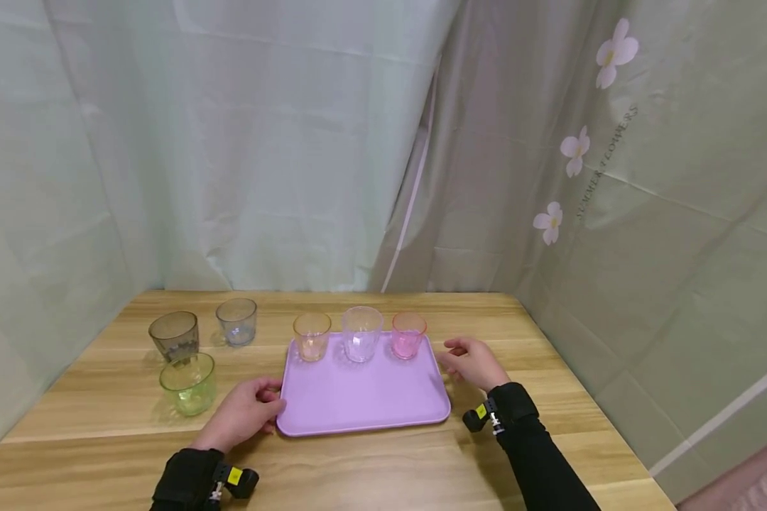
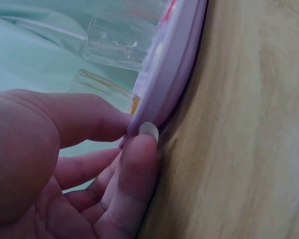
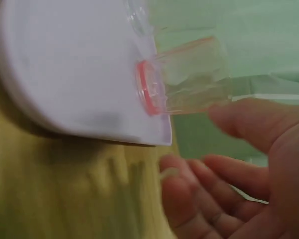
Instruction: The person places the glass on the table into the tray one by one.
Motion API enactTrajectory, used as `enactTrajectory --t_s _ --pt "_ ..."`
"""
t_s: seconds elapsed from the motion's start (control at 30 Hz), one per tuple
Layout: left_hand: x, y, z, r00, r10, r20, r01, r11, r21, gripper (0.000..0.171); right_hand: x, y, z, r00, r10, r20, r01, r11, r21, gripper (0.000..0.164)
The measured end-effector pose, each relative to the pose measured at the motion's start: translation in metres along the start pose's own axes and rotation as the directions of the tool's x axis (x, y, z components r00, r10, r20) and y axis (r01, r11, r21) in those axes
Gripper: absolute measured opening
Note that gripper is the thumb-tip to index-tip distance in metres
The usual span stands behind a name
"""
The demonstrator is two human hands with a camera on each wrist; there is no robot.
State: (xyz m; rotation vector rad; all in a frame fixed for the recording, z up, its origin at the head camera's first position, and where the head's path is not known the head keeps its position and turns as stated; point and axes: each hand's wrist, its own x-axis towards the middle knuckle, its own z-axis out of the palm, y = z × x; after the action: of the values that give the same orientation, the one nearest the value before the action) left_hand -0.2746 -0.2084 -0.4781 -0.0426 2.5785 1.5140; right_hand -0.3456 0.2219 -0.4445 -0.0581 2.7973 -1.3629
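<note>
A lilac tray (image 1: 364,397) lies on the wooden table with three glasses along its back edge: an amber glass (image 1: 312,339), a clear glass (image 1: 361,335) and a pink glass (image 1: 408,336). My left hand (image 1: 246,411) pinches the tray's left rim; the left wrist view shows the thumb (image 2: 92,117) on top and a fingertip (image 2: 144,144) against its outer side. Just off the tray's right edge is my right hand (image 1: 474,363), its fingers loosely bent and apart. In the right wrist view a gap shows between those fingers (image 3: 177,194) and the tray's rim.
Left of the tray stand a grey-brown glass (image 1: 175,337), a green glass (image 1: 190,387) and a bluish glass (image 1: 237,323). Pale curtains (image 1: 262,156) hang behind the table and along its sides. Both wrists wear black bands with small cameras.
</note>
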Motion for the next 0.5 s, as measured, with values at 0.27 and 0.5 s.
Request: enactTrajectory --t_s 0.27,0.5 --pt "-0.002 -0.002 -0.003 1.0 0.013 -0.012 -0.012 1.0 0.026 0.052 -0.02 0.009 0.008 0.996 0.044 0.079 -0.043 0.999 -0.017 0.036" --pt "-0.003 0.002 0.0 1.0 0.016 -0.016 -0.015 1.0 0.012 0.051 -0.03 0.018 0.023 0.997 0.079 -0.002 -0.078 0.993 0.092 0.028"
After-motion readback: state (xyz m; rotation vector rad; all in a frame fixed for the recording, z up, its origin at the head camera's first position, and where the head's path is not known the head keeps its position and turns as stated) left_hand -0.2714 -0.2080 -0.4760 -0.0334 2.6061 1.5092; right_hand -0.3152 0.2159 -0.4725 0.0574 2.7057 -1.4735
